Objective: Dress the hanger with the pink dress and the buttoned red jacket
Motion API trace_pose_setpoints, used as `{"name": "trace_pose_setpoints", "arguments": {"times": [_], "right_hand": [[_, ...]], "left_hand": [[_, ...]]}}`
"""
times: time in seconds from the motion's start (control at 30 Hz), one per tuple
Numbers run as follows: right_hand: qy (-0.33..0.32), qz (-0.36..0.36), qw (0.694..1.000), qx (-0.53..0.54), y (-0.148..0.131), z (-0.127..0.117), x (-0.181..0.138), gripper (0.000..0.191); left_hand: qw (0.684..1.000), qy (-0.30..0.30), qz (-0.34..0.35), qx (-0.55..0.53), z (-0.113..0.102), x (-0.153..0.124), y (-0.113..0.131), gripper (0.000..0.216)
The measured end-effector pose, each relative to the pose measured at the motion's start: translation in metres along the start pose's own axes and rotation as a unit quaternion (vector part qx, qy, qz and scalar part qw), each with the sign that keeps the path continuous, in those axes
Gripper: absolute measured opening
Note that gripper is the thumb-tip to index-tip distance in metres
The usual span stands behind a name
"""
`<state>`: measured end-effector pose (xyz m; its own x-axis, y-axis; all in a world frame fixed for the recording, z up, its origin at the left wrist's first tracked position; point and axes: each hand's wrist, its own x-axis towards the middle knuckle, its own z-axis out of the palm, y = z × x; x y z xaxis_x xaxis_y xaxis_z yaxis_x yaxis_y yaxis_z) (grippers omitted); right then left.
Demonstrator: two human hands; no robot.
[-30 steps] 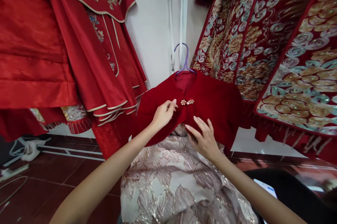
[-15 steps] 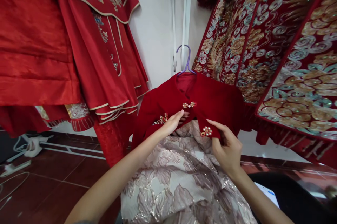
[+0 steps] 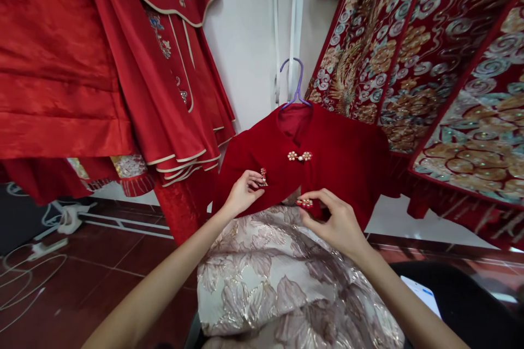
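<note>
At frame centre, on a red velvet jacket (image 3: 344, 158), a red gold-beaded clasp half (image 3: 263, 174) is pinched by the left hand (image 3: 242, 194), its flower-shaped mate (image 3: 306, 203) by the right hand (image 3: 339, 221); the front may be puckered by uneven tugging.

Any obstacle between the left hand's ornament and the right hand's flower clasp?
None visible: between the beaded ornament in the left hand and the flower clasp in the right hand is only the open lower front of the red jacket.
</note>
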<state>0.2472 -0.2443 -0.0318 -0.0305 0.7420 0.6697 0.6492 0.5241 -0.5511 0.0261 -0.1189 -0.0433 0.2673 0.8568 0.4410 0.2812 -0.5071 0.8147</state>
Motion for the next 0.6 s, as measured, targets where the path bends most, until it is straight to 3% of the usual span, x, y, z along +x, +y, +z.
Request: {"name": "trace_pose_setpoints", "arguments": {"times": [0.13,0.3,0.4,0.5,0.6], "right_hand": [[-0.048,0.076,0.994,0.069,0.002,-0.001,0.006,0.022],[-0.125,0.105,0.978,0.131,0.008,0.003,0.017,0.030],[-0.080,0.118,0.977,0.157,0.009,0.017,0.033,0.031],[-0.003,0.095,0.982,0.164,0.013,0.040,0.054,0.024],[0.034,0.071,0.985,0.157,0.016,0.061,0.068,0.018]], "left_hand": [[0.998,-0.008,-0.007,-0.067,0.002,0.005,0.004,0.029],[0.990,-0.019,-0.029,-0.139,0.006,0.009,0.010,0.031],[0.986,-0.005,-0.039,-0.162,0.009,0.012,0.011,0.028],[0.980,0.005,-0.050,-0.190,0.013,0.015,0.013,0.025],[0.977,0.011,-0.061,-0.206,0.014,0.017,0.014,0.026]]}}
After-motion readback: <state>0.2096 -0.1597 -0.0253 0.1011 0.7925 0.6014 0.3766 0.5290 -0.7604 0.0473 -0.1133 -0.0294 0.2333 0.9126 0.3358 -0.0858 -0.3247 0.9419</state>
